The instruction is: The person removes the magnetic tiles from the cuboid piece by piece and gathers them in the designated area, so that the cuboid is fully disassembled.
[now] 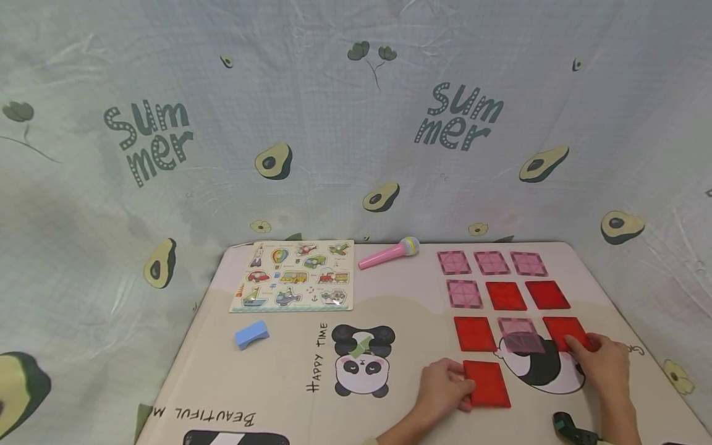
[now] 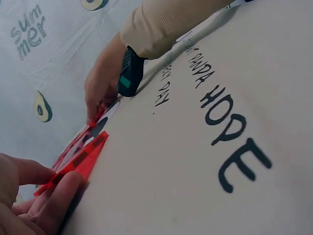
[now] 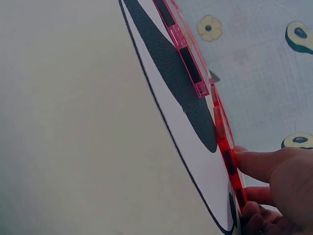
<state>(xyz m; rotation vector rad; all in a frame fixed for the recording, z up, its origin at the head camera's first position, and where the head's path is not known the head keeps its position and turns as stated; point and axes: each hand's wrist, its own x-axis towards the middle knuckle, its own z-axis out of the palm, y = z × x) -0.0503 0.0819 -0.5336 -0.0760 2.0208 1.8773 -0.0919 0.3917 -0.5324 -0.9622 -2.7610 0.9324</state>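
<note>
My left hand (image 1: 445,388) pinches a red square magnetic tile (image 1: 487,384) by its left edge, thumb on top. In the left wrist view that tile (image 2: 78,164) is tilted, one edge raised over the table. At the right side my right hand (image 1: 603,364) grips another red tile (image 1: 564,330) by its near right corner. The right wrist view shows thumb and fingers on either side of the rim of this tile (image 3: 229,159). Between them lies a pink tile (image 1: 520,335), with a further red tile (image 1: 474,334) to its left.
Behind are more pink tiles (image 1: 492,262) and red tiles (image 1: 506,296) in rows. A pink toy microphone (image 1: 386,253), a vehicle puzzle board (image 1: 297,275) and a blue block (image 1: 252,334) lie to the left. A green piece (image 1: 361,347) rests on the printed panda. A patterned curtain (image 1: 334,123) hangs behind.
</note>
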